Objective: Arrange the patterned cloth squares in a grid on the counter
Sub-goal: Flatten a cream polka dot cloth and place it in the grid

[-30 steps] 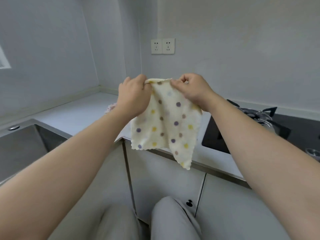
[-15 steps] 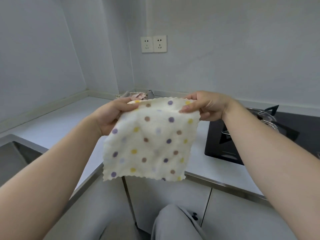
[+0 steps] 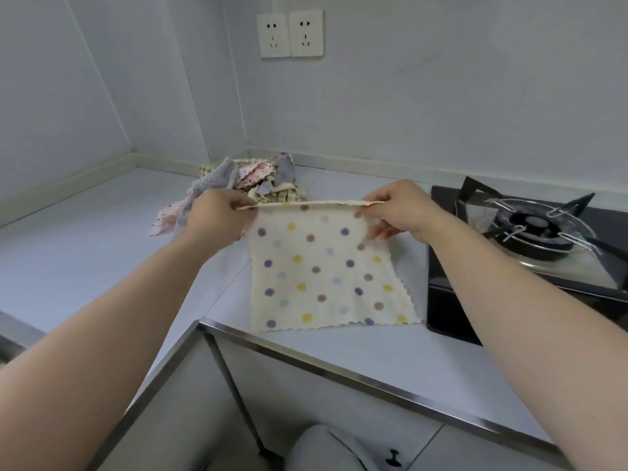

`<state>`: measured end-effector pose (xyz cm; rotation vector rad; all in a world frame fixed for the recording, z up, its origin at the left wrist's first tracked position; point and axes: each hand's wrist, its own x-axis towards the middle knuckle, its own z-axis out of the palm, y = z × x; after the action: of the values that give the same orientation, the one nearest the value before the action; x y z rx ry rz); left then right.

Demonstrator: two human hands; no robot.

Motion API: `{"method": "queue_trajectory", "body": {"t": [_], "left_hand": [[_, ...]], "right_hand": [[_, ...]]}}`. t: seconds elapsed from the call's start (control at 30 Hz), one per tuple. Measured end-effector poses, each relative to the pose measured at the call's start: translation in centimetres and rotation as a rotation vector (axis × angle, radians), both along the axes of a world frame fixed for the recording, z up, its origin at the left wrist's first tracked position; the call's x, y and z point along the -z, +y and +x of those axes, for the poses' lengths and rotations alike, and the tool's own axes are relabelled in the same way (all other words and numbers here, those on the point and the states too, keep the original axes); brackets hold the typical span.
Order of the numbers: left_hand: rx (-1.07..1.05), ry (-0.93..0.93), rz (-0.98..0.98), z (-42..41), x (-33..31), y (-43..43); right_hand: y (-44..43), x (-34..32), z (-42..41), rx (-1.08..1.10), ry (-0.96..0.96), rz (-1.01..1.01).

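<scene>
I am looking down at a pale grey L-shaped counter (image 3: 102, 253) that runs into a corner between plain walls, with two white wall sockets (image 3: 290, 34) above it. A black gas hob (image 3: 530, 232) with a metal pan support is set into the counter on the right. A metal strip (image 3: 339, 363) edges the counter's front, and grey cabinet doors (image 3: 452, 450) show below it.

In the middle of my view is the dotted cloth (image 3: 323, 277), cream with purple, yellow, brown and pale blue spots and a scalloped edge. The left hand (image 3: 217, 215) pinches its far left corner between thumb and fingers. The right hand (image 3: 404, 209) pinches the far right corner the same way, with its lower fingers held out loosely under the edge. Between the two hands the far edge is pulled straight and raised off the surface. From there the cloth slopes down towards me, and its near edge lies on the counter close to the metal strip. Its right side comes just beside the hob.

Behind the left hand, back in the corner, a crumpled heap of cloth squares (image 3: 244, 180) sits on the counter. I can make out pink, grey-lilac and checked pieces, and one pink piece trails out to the left.
</scene>
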<state>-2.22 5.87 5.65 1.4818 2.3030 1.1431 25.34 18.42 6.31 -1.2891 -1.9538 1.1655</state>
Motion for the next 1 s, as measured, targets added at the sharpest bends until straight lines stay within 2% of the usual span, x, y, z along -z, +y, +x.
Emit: {"method": "queue_trajectory", "body": {"t": [0.1,0.17,0.3,0.37,0.47,0.63,0.8,0.9,1.0], "left_hand": [[0.037,-0.209,0.073,0.6,0.4,0.7],[0.067,-0.253,0.122,1.1,0.8,0.1],[0.062,-0.063,0.121,2.3,2.2,-3.0],[0.096,-0.041,0.104,3.1,3.3,-4.6],[0.167,-0.031,0.132,4.5,4.9,-6.1],[0.313,0.211,0.169,5.3,7.4,-6.6],[0.415,0.309,0.175,5.2,8.2,-6.9],[0.453,0.389,0.112,5.2,8.3,-7.1],[0.445,0.378,0.062,4.4,8.1,-7.1]], "right_hand": [[0.2,0.7,0.3,0.050,0.166,0.000],[0.0,1.3,0.9,0.014,0.141,0.038],[-2.1,3.0,3.1,-0.027,-0.129,0.305],[-3.3,4.2,4.2,-0.076,-0.211,0.354],[-4.5,5.8,5.4,-0.109,-0.213,0.396],[-4.1,6.7,6.0,-0.026,-0.163,0.509],[-3.4,7.9,6.3,-0.089,-0.308,0.655],[-3.4,8.0,6.4,-0.116,-0.319,0.663],[-3.6,7.8,6.7,-0.206,-0.374,0.639]]}}
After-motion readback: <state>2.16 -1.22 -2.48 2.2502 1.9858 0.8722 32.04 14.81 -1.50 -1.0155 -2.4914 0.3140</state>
